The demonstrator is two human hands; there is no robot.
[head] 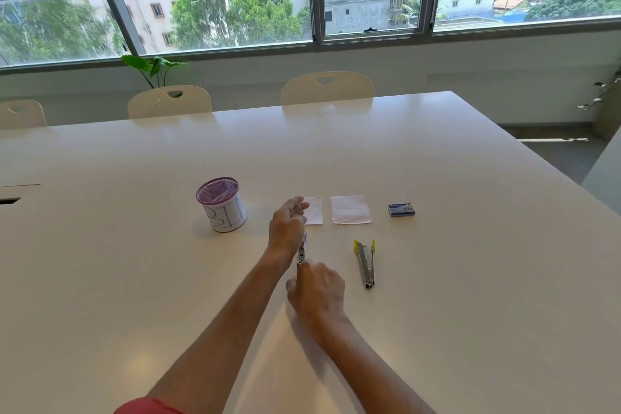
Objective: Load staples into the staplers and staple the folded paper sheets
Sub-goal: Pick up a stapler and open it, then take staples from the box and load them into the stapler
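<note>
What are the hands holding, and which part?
A metal stapler. The left hand is at its far end and the right hand at its near end; the exact finger grip is hidden.

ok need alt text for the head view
Both hands work a metal stapler on a white table: left hand at its far end, right hand nearer. Beyond lie two folded papers, an open yellow-tipped stapler and a staple box.

Two bare forearms, no rings or watch visible, edge of a red sleeve (148, 406) at left arm
</note>
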